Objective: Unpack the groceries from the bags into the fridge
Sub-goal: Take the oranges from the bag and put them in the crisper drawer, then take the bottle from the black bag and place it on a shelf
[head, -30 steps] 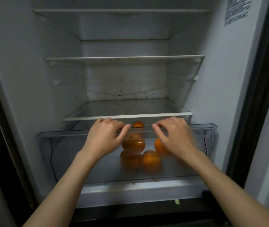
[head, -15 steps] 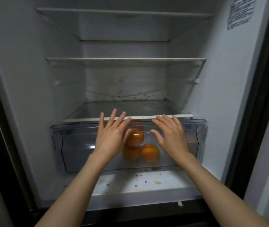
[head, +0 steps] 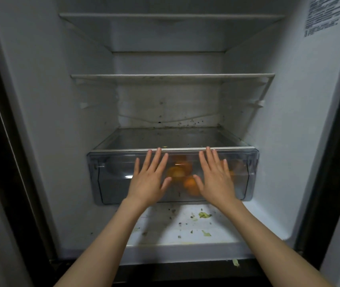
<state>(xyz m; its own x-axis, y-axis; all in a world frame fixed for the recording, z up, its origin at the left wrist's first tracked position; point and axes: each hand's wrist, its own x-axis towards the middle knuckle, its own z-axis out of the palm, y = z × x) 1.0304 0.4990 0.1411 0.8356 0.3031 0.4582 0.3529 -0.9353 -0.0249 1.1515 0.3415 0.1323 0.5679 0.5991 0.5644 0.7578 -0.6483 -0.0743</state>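
The open fridge holds a clear plastic crisper drawer (head: 111, 179) under the lowest glass shelf (head: 171, 139). Several oranges (head: 189, 183) lie inside it, seen through its front between my hands. My left hand (head: 148, 181) presses flat against the drawer front, fingers spread, holding nothing. My right hand (head: 216, 179) lies flat on the drawer front to the right, fingers spread too. The drawer sits pushed in, its front level with the shelf edge.
Two more shelves (head: 171, 76) above stand bare. The white fridge floor (head: 185, 226) in front of the drawer carries green leaf scraps and crumbs. A label (head: 322, 15) is stuck on the right inner wall. Dark door frames flank both sides.
The drawer has slid back into the fridge from its pulled-out position. My hands went from gripping its top rim to pressing flat on its front.
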